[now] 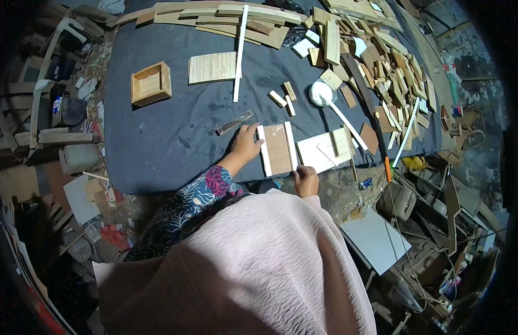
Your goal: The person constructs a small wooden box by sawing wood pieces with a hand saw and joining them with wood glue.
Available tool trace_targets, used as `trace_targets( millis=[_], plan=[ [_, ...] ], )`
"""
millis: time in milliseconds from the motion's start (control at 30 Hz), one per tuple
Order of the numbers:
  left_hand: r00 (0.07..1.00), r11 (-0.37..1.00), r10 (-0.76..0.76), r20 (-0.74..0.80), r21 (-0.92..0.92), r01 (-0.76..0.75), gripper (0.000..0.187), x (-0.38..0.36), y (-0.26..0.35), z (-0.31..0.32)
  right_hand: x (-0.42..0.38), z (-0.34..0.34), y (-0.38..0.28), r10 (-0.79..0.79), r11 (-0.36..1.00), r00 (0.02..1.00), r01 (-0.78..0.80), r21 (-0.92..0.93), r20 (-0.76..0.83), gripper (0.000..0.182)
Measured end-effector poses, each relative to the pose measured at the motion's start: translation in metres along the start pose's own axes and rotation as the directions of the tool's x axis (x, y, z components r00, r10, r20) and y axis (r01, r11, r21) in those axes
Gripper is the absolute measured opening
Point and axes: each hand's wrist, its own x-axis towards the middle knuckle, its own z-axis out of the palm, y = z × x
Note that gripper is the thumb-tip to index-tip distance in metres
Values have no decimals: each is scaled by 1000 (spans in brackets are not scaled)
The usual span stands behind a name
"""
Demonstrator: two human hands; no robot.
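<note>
A brown wooden panel [278,149] lies on the dark cloth, with a pale strip [264,151] along its left side and another pale strip [291,146] along its right side. My left hand [246,143] rests against the left strip, fingertips at its upper part. At the lower end of the right strip is my right hand [307,181], fingers bent together; what they hold, if anything, is too small to tell. Just right of it lies a light wooden board [325,151]. A dark, rough stick [234,122] lies beyond my left hand.
An open wooden box [151,84] and a slatted panel [212,68] lie at the back left, a long pale strip [240,53] beside them. A white tub [321,94] holds a stick. Many wood offcuts [401,72] are heaped at the right, near an orange-handled tool [388,169].
</note>
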Motion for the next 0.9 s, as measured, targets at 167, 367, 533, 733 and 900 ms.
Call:
trace_targets(
  millis=[167,367,533,733,900],
  plan=[
    [999,999,-40,-9,3,40,51,-1,6,-5,6,-3,9,27,994,995,-17,109,-99,17],
    [988,996,-27,-150,-83,15,37,-18,18,-12,30,-34,47,38,984,953,-88,-154,-301,22],
    [975,991,132,-177,20,-130,11,-40,15,-9,40,-44,61,38,923,977,-115,-366,-211,22],
    [991,983,-132,-37,-132,126,13,-59,19,-14,55,-56,76,-15,963,996,-8,-271,-84,15],
    [918,923,-383,100,8,384,29,-58,27,-24,58,-66,46,-236,929,958,173,-327,-162,21]
  ],
)
